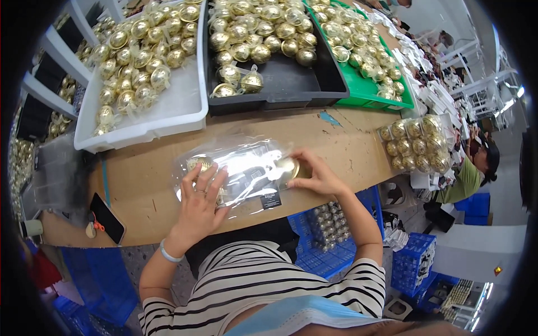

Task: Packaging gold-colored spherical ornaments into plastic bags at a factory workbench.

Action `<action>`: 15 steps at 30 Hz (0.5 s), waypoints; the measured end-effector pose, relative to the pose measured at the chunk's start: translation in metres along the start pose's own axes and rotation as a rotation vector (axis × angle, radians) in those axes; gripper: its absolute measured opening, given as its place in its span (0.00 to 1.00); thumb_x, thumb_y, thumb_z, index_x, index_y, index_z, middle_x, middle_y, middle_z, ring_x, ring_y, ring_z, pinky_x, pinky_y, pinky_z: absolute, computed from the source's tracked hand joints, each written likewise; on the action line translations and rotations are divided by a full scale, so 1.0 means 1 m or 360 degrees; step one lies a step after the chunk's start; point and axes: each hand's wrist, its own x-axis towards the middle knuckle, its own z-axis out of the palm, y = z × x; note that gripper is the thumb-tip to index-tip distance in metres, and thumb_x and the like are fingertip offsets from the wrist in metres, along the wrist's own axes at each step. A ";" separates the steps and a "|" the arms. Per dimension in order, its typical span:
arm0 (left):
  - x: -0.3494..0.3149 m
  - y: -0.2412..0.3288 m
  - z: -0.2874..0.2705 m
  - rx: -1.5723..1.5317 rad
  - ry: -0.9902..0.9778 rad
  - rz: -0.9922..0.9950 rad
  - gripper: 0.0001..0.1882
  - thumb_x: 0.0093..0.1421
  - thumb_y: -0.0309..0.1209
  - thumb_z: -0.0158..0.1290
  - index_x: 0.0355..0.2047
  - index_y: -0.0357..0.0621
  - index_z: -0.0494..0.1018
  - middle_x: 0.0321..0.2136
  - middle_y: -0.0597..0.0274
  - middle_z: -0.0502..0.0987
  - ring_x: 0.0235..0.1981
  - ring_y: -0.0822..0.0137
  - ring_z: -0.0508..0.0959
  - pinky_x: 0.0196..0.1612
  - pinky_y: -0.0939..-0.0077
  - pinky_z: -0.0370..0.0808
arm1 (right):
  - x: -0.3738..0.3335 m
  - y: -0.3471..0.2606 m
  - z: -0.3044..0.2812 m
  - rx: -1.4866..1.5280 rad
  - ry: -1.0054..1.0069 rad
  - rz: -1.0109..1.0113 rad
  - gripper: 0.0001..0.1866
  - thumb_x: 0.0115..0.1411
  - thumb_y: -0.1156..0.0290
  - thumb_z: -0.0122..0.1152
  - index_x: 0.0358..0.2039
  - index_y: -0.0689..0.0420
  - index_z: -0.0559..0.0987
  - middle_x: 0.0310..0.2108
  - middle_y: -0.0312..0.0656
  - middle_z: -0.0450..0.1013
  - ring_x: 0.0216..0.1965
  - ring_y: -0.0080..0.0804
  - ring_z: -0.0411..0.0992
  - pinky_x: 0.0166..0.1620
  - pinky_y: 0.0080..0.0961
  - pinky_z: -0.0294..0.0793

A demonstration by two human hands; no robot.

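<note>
A clear plastic package [241, 175] with a dark label lies on the cardboard-covered table in front of me, its glare hiding part of what is inside. My left hand [202, 196] grips its left end, fingers bent over the plastic, with a gold ball ornament [203, 163] showing beside the fingertips. At the right end, my right hand [319, 176] holds another gold ball ornament [290, 169] between thumb and fingers, against the package. I cannot tell whether this ball is fully inside the plastic.
Along the far side stand a white tray [143, 135], a black tray [280, 99] and a green tray [372, 101], all with gold balls. A filled clear pack [414, 144] sits at right. A phone [107, 218] lies at the left edge; blue crates [414, 260] stand below.
</note>
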 end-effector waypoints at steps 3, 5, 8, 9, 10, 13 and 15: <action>0.000 -0.001 -0.004 0.0001 -0.0022 0.0043 0.43 0.46 0.33 0.70 0.65 0.58 0.69 0.65 0.56 0.62 0.64 0.43 0.58 0.65 0.49 0.61 | 0.027 -0.001 0.000 0.0257 -0.0466 -0.0125 0.39 0.51 0.65 0.79 0.60 0.61 0.70 0.55 0.43 0.72 0.57 0.30 0.68 0.60 0.28 0.67; -0.003 -0.007 -0.005 -0.0025 -0.0027 0.0120 0.41 0.45 0.31 0.70 0.62 0.67 0.73 0.63 0.57 0.64 0.63 0.43 0.58 0.66 0.50 0.61 | 0.050 -0.015 -0.004 0.0512 -0.0875 -0.0062 0.38 0.53 0.66 0.77 0.61 0.62 0.69 0.58 0.41 0.70 0.58 0.30 0.67 0.61 0.28 0.66; -0.004 -0.006 -0.001 -0.0001 -0.0027 0.0098 0.42 0.43 0.32 0.69 0.62 0.74 0.73 0.62 0.59 0.64 0.62 0.45 0.58 0.64 0.52 0.60 | 0.066 -0.020 -0.003 0.0535 -0.1140 0.0177 0.36 0.57 0.69 0.74 0.63 0.61 0.68 0.60 0.41 0.69 0.59 0.29 0.67 0.61 0.29 0.68; -0.004 -0.005 0.001 0.0008 -0.0011 0.0112 0.44 0.43 0.33 0.69 0.63 0.77 0.71 0.61 0.60 0.65 0.62 0.47 0.58 0.63 0.53 0.59 | 0.069 -0.020 0.000 0.0474 -0.1215 0.0288 0.36 0.58 0.70 0.73 0.64 0.60 0.67 0.59 0.41 0.70 0.60 0.29 0.68 0.60 0.29 0.70; -0.003 -0.005 0.001 0.0060 -0.0016 0.0130 0.45 0.43 0.33 0.69 0.64 0.78 0.70 0.62 0.60 0.64 0.62 0.48 0.58 0.61 0.54 0.60 | 0.067 -0.014 0.016 0.0351 -0.0984 0.0048 0.34 0.61 0.67 0.71 0.64 0.60 0.67 0.58 0.42 0.70 0.59 0.31 0.69 0.59 0.31 0.70; -0.003 -0.004 0.003 0.0134 0.0028 0.0145 0.46 0.44 0.32 0.68 0.65 0.78 0.68 0.62 0.60 0.64 0.61 0.47 0.58 0.60 0.52 0.61 | 0.065 -0.034 0.057 -0.0158 -0.0503 0.0086 0.30 0.66 0.62 0.64 0.64 0.61 0.67 0.58 0.49 0.70 0.61 0.41 0.68 0.61 0.38 0.68; -0.002 -0.003 0.004 0.0142 0.0026 0.0143 0.46 0.45 0.32 0.68 0.66 0.76 0.68 0.64 0.63 0.63 0.62 0.47 0.58 0.59 0.52 0.61 | 0.066 -0.025 0.082 -0.0521 -0.0109 -0.0473 0.29 0.63 0.57 0.66 0.59 0.62 0.74 0.56 0.57 0.71 0.57 0.53 0.69 0.59 0.41 0.68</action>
